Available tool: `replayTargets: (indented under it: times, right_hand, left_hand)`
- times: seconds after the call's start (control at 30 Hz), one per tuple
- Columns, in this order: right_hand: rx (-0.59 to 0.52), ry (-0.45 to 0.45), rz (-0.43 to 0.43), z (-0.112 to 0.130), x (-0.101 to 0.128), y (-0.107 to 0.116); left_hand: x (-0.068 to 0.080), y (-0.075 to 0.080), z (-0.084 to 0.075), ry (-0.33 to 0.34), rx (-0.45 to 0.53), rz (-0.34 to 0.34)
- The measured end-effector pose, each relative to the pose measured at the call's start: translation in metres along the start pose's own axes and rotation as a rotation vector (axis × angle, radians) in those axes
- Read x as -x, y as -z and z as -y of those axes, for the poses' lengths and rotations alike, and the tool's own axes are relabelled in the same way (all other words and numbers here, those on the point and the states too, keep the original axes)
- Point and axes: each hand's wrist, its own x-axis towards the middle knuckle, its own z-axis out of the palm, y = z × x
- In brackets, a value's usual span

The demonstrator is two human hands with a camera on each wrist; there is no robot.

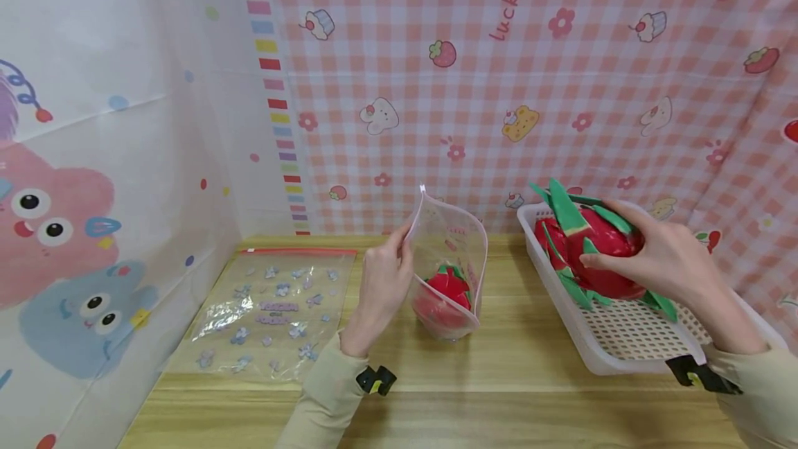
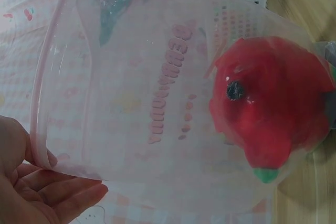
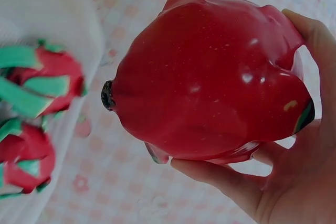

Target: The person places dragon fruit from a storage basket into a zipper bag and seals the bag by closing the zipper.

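Observation:
In the head view, my left hand (image 1: 383, 276) pinches the left edge of a clear pink-rimmed zip bag (image 1: 430, 231) near its mouth. The bag stands with its mouth gaping, and a red dragon fruit (image 1: 450, 288) with green tips lies at its bottom. To the right, my right hand (image 1: 670, 258) grips another dragon fruit (image 1: 601, 255), large and red with green leaves, over a white basket (image 1: 576, 341). Seen from the right wrist, fingers and thumb wrap the held dragon fruit (image 3: 205, 82) from one side, its dark stem end facing away from the palm.
More dragon fruits (image 3: 52, 85) sit in the basket. A second clear zip bag (image 1: 274, 317) with a red zip and blue flower prints lies flat on the wooden table (image 1: 499, 407) at left. Patterned cloths (image 1: 399, 89) hang close behind and beside the table.

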Motion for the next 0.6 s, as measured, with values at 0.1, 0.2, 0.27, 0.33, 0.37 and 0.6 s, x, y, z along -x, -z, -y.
replayTargets:
  times: [0.1,0.2,0.27,0.33,0.37,0.6]
  right_hand:
    - [-0.037,0.007,-0.015,0.013,0.000,0.002]
    - [-0.070,0.016,-0.013,0.025,0.001,0.005]
    - [-0.096,0.028,0.000,0.034,0.002,0.007]
    - [-0.117,0.044,0.000,0.044,0.003,0.008]
    - [-0.123,0.051,-0.002,0.049,0.004,0.008]
    - [-0.260,0.036,0.056,0.081,0.006,0.008]
  left_hand:
    - [0.000,0.000,0.000,-0.002,0.007,-0.003]
    - [0.000,-0.001,-0.001,0.001,0.012,-0.003]
    - [-0.001,-0.002,-0.001,0.004,0.017,-0.004]
    - [-0.001,-0.002,-0.002,0.006,0.022,-0.006]
    - [-0.001,-0.002,-0.002,0.005,0.024,-0.008]
    - [-0.001,-0.003,-0.005,-0.013,0.022,-0.027]
